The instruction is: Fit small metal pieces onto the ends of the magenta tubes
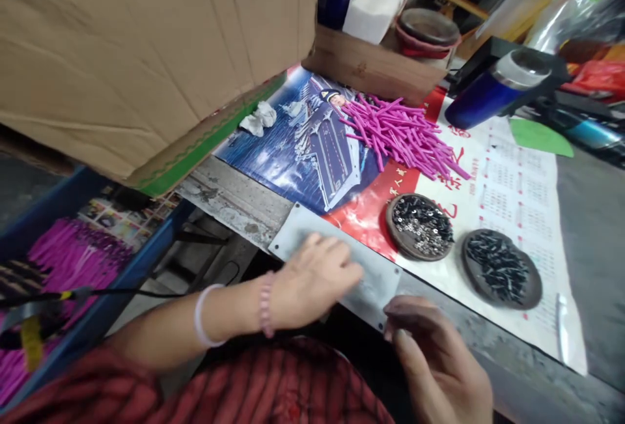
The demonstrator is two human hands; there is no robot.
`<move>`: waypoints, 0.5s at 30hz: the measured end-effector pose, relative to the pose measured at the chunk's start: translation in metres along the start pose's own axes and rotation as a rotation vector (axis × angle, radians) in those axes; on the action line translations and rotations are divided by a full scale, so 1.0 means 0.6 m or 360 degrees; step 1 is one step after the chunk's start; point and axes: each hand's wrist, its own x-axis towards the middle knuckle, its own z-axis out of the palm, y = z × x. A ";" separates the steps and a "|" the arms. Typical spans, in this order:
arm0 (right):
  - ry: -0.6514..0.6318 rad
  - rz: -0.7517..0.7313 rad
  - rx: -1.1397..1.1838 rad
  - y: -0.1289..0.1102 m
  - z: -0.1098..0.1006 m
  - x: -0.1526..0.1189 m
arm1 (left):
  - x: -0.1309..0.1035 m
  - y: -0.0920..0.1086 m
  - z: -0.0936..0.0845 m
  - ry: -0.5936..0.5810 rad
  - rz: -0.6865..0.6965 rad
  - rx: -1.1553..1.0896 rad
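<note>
My left hand (312, 281) rests on a grey metal plate (374, 274) at the table edge, its fingers curled down; anything under them is hidden. Beside the plate's right end is my right hand (434, 352), fingers bent and thumb held apart, blurred, with nothing visible between them. A round dish of small metal rings (420, 226) stands behind the plate. To its right sits another dish with dark small pieces (500, 269). Farther back, a pile of magenta sticks (400, 134) lies on a printed poster (293, 144).
A large cardboard box (161, 53) fills the upper left. Below it, a blue bin (127, 271) holds magenta pieces. A blue tumbler (493, 88) leans at the back right. White crumpled tissue (258, 118) lies near the box, and a cardboard strip (375, 66) borders the poster's back.
</note>
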 end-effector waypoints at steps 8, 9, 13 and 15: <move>-0.0032 -0.0055 -0.0109 0.001 -0.034 -0.003 | -0.042 -0.032 -0.025 0.0085 -0.0231 -0.0290; -0.0097 -0.0075 -0.0099 0.006 -0.028 -0.002 | -0.047 -0.034 -0.026 0.0063 -0.0265 -0.0247; -0.0152 -0.0157 -0.0101 0.016 0.007 0.012 | -0.023 0.002 -0.002 0.0064 -0.0174 -0.0259; -0.0080 -0.0147 -0.0150 0.014 0.017 0.018 | -0.009 0.023 0.012 0.0202 -0.0197 -0.0488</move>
